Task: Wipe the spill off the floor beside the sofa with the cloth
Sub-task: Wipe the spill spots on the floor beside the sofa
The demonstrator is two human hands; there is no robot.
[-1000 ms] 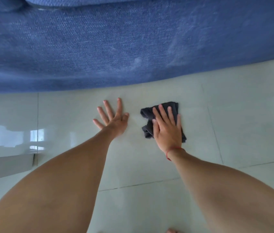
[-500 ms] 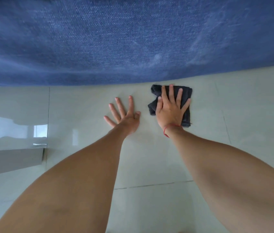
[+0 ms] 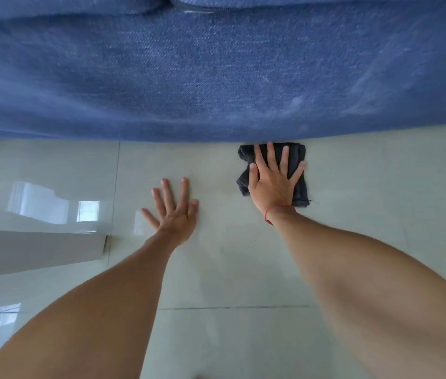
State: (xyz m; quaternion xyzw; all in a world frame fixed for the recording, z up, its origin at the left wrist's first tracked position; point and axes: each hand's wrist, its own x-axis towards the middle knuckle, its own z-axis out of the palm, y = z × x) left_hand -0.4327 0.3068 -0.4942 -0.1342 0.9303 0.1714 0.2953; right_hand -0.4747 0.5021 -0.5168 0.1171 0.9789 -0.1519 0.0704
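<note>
Head view, single camera, looking down at the floor (image 3: 243, 269), which is glossy pale tile with thin grout lines and bright window reflections at left. The sofa (image 3: 216, 77), blue woven fabric, fills the upper part of the frame; its lower edge runs across just above the hands. The cloth (image 3: 299, 184), dark grey and folded into a rough rectangle, lies flat on the tile right of centre, its far edge touching or slipping just under the sofa's lower edge; which of the two, I cannot tell. Right hand (image 3: 273, 184) lies palm-down on top of the cloth, fingers (image 3: 284, 160) extended and moderately spread, pressing flat rather than pinching or gripping; fingertips reach the cloth's far edge next to the sofa. A thin red string (image 3: 271, 212) circles the right wrist. Left hand (image 3: 175, 214) is palm-down on bare tile to the left of the cloth, apart from it, fingers splayed wide, thumb out toward the cloth side; it holds nothing. Both forearms are bare and extend from the bottom corners. No spill mark is distinguishable on the tile; glare makes it hard to judge. A grey-white slab-like object (image 3: 38, 253) sits at the left edge, identity unclear.
</note>
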